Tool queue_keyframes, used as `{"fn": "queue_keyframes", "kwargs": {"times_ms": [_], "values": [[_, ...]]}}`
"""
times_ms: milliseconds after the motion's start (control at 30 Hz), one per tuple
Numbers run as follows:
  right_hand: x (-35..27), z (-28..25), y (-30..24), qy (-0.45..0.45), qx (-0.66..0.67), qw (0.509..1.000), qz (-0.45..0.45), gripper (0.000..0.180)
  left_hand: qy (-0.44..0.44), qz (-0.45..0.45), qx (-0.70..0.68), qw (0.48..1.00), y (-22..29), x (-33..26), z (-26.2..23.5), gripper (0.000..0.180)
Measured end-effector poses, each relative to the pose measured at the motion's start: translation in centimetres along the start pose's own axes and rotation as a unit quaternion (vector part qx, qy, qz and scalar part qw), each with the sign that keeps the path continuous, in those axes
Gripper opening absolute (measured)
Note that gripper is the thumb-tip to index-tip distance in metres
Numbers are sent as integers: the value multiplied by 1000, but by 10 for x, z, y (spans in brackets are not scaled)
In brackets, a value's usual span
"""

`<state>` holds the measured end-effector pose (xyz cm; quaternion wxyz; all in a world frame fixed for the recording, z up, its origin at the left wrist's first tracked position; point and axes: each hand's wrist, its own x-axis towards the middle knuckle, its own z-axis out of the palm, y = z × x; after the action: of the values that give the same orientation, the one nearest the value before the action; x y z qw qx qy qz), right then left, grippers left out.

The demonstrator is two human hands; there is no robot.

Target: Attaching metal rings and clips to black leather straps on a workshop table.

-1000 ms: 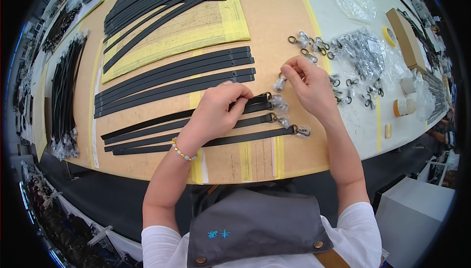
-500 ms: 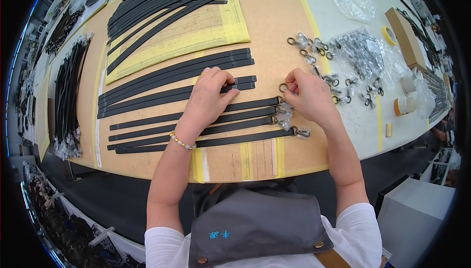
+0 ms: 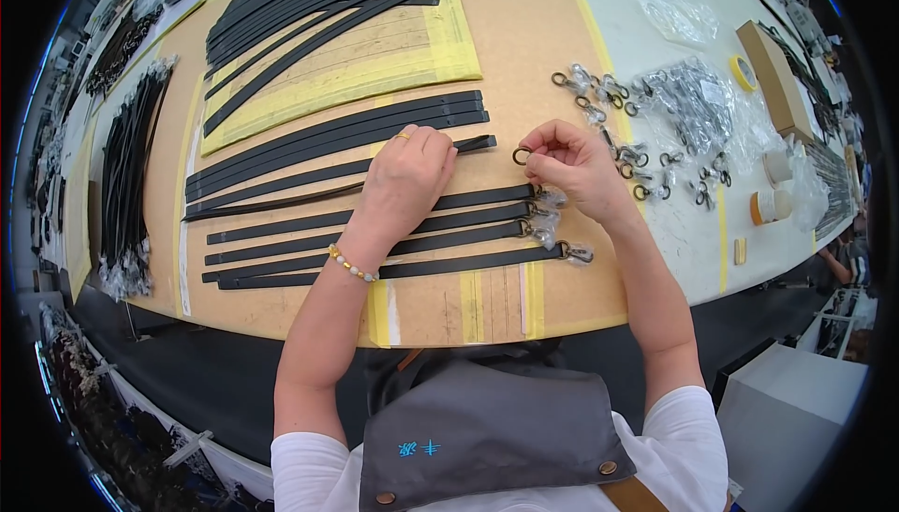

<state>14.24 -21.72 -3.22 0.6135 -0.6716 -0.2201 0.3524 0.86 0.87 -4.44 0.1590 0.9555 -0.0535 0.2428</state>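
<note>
My left hand (image 3: 408, 173), a beaded bracelet at its wrist, is closed around a black strap (image 3: 479, 143). That strap's end juts out to the right of my fingers, and its long left part (image 3: 272, 204) stands on edge. Facing the end, my right hand (image 3: 573, 167) pinches a metal snap hook by its body, which my fingers hide; its dark ring (image 3: 522, 155) points left, a short gap from the strap. Below my hands lie several straps (image 3: 272, 233) with hooks at their right ends, one hook (image 3: 577, 253) partly wrapped in clear plastic. Farther off are parallel straps (image 3: 318, 130) without hooks.
Loose snap hooks (image 3: 633, 151) lie scattered to the right, beside a bag of hooks (image 3: 688, 90). A tape roll (image 3: 743, 73) and a cardboard box (image 3: 775, 81) stand behind. Many straps (image 3: 318, 6) cover a yellow-taped board (image 3: 403, 67); another strap bundle (image 3: 131, 184) hangs at left.
My left hand has drawn round a strap and lifted its end, turning the strap on edge. My right hand has moved left with the hook, bringing its ring closer to the strap end.
</note>
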Motion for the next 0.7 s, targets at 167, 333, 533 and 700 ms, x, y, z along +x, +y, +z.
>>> {"fn": "queue_keyframes", "kwargs": {"times_ms": [167, 333, 533, 700], "values": [[0, 4, -5, -3, 125, 992, 13, 19, -14, -132, -132, 982, 6, -4, -5, 10], [0, 2, -2, -41, 225, 973, 14, 20, -19, -172, -313, 934, 17, 0, -14, 15], [-3, 3, -1, -131, 312, 941, 16, 18, -61, -166, -450, 875, 19, 0, -22, 21], [-8, 15, -2, -191, 352, 915, 46, 17, -56, -164, -506, 845, 28, -2, -25, 21]]}}
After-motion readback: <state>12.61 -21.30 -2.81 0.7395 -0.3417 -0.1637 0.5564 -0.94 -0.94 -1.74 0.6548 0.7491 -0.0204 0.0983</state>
